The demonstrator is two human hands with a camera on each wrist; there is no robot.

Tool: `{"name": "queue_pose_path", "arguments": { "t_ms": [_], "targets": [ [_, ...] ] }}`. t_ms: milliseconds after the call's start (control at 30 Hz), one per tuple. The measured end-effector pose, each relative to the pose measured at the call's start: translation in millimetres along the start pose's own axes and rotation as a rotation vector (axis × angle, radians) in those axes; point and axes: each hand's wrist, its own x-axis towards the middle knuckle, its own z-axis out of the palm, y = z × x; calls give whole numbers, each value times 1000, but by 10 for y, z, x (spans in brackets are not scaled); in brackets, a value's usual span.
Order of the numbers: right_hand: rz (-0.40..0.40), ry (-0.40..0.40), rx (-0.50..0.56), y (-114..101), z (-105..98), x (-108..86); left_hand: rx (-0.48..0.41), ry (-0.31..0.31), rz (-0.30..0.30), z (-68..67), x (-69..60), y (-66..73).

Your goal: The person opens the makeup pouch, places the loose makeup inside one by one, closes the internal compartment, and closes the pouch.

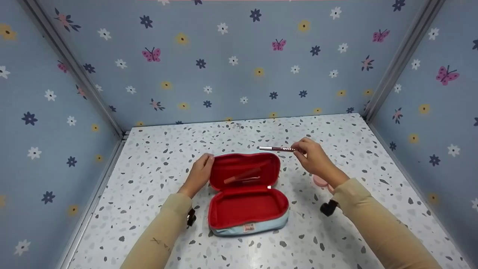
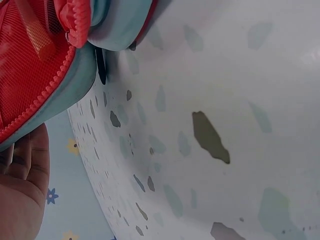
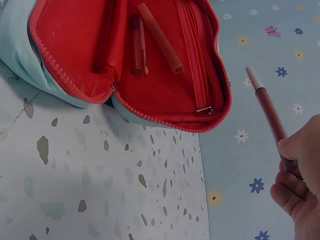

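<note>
A light-blue pencil case [image 1: 276, 223] with a red lining lies unzipped on the table, its lid raised toward the back. My left hand [image 1: 201, 170] grips the lid's left edge; in the left wrist view its fingers [image 2: 37, 155] bend behind the lid. A mesh pocket [image 3: 162, 95] inside the lid contains an orange-looking stick [image 3: 161, 39] and thinner items beside it. Above the lid's right corner, my right hand [image 1: 312, 155] pinches a slim maroon pen [image 1: 278, 148] by one end. White lettering marks its barrel, and its pale silvery end points left.
Beside the right forearm, a round pink object [image 1: 320, 181] sits on the speckled table [image 1: 149, 179], with another pinkish thing partly covered by the sleeve. Flower-patterned walls [image 1: 239, 74] enclose the table at the back and both sides.
</note>
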Motion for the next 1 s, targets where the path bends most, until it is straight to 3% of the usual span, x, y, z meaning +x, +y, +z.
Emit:
{"name": "queue_pose_path", "arguments": {
  "t_ms": [267, 633, 1000],
  "targets": [
    [-48, -54, -15, -104, 90, 14, -5, -4, 7, -11, -17, 25],
    [-112, -93, -121, -177, 190, 103, 6, -9, 9, -7, -20, 47],
    [-235, -129, -214, -277, 296, 200, -8, -3, 28, -12, -35, 29]
  ]
}}
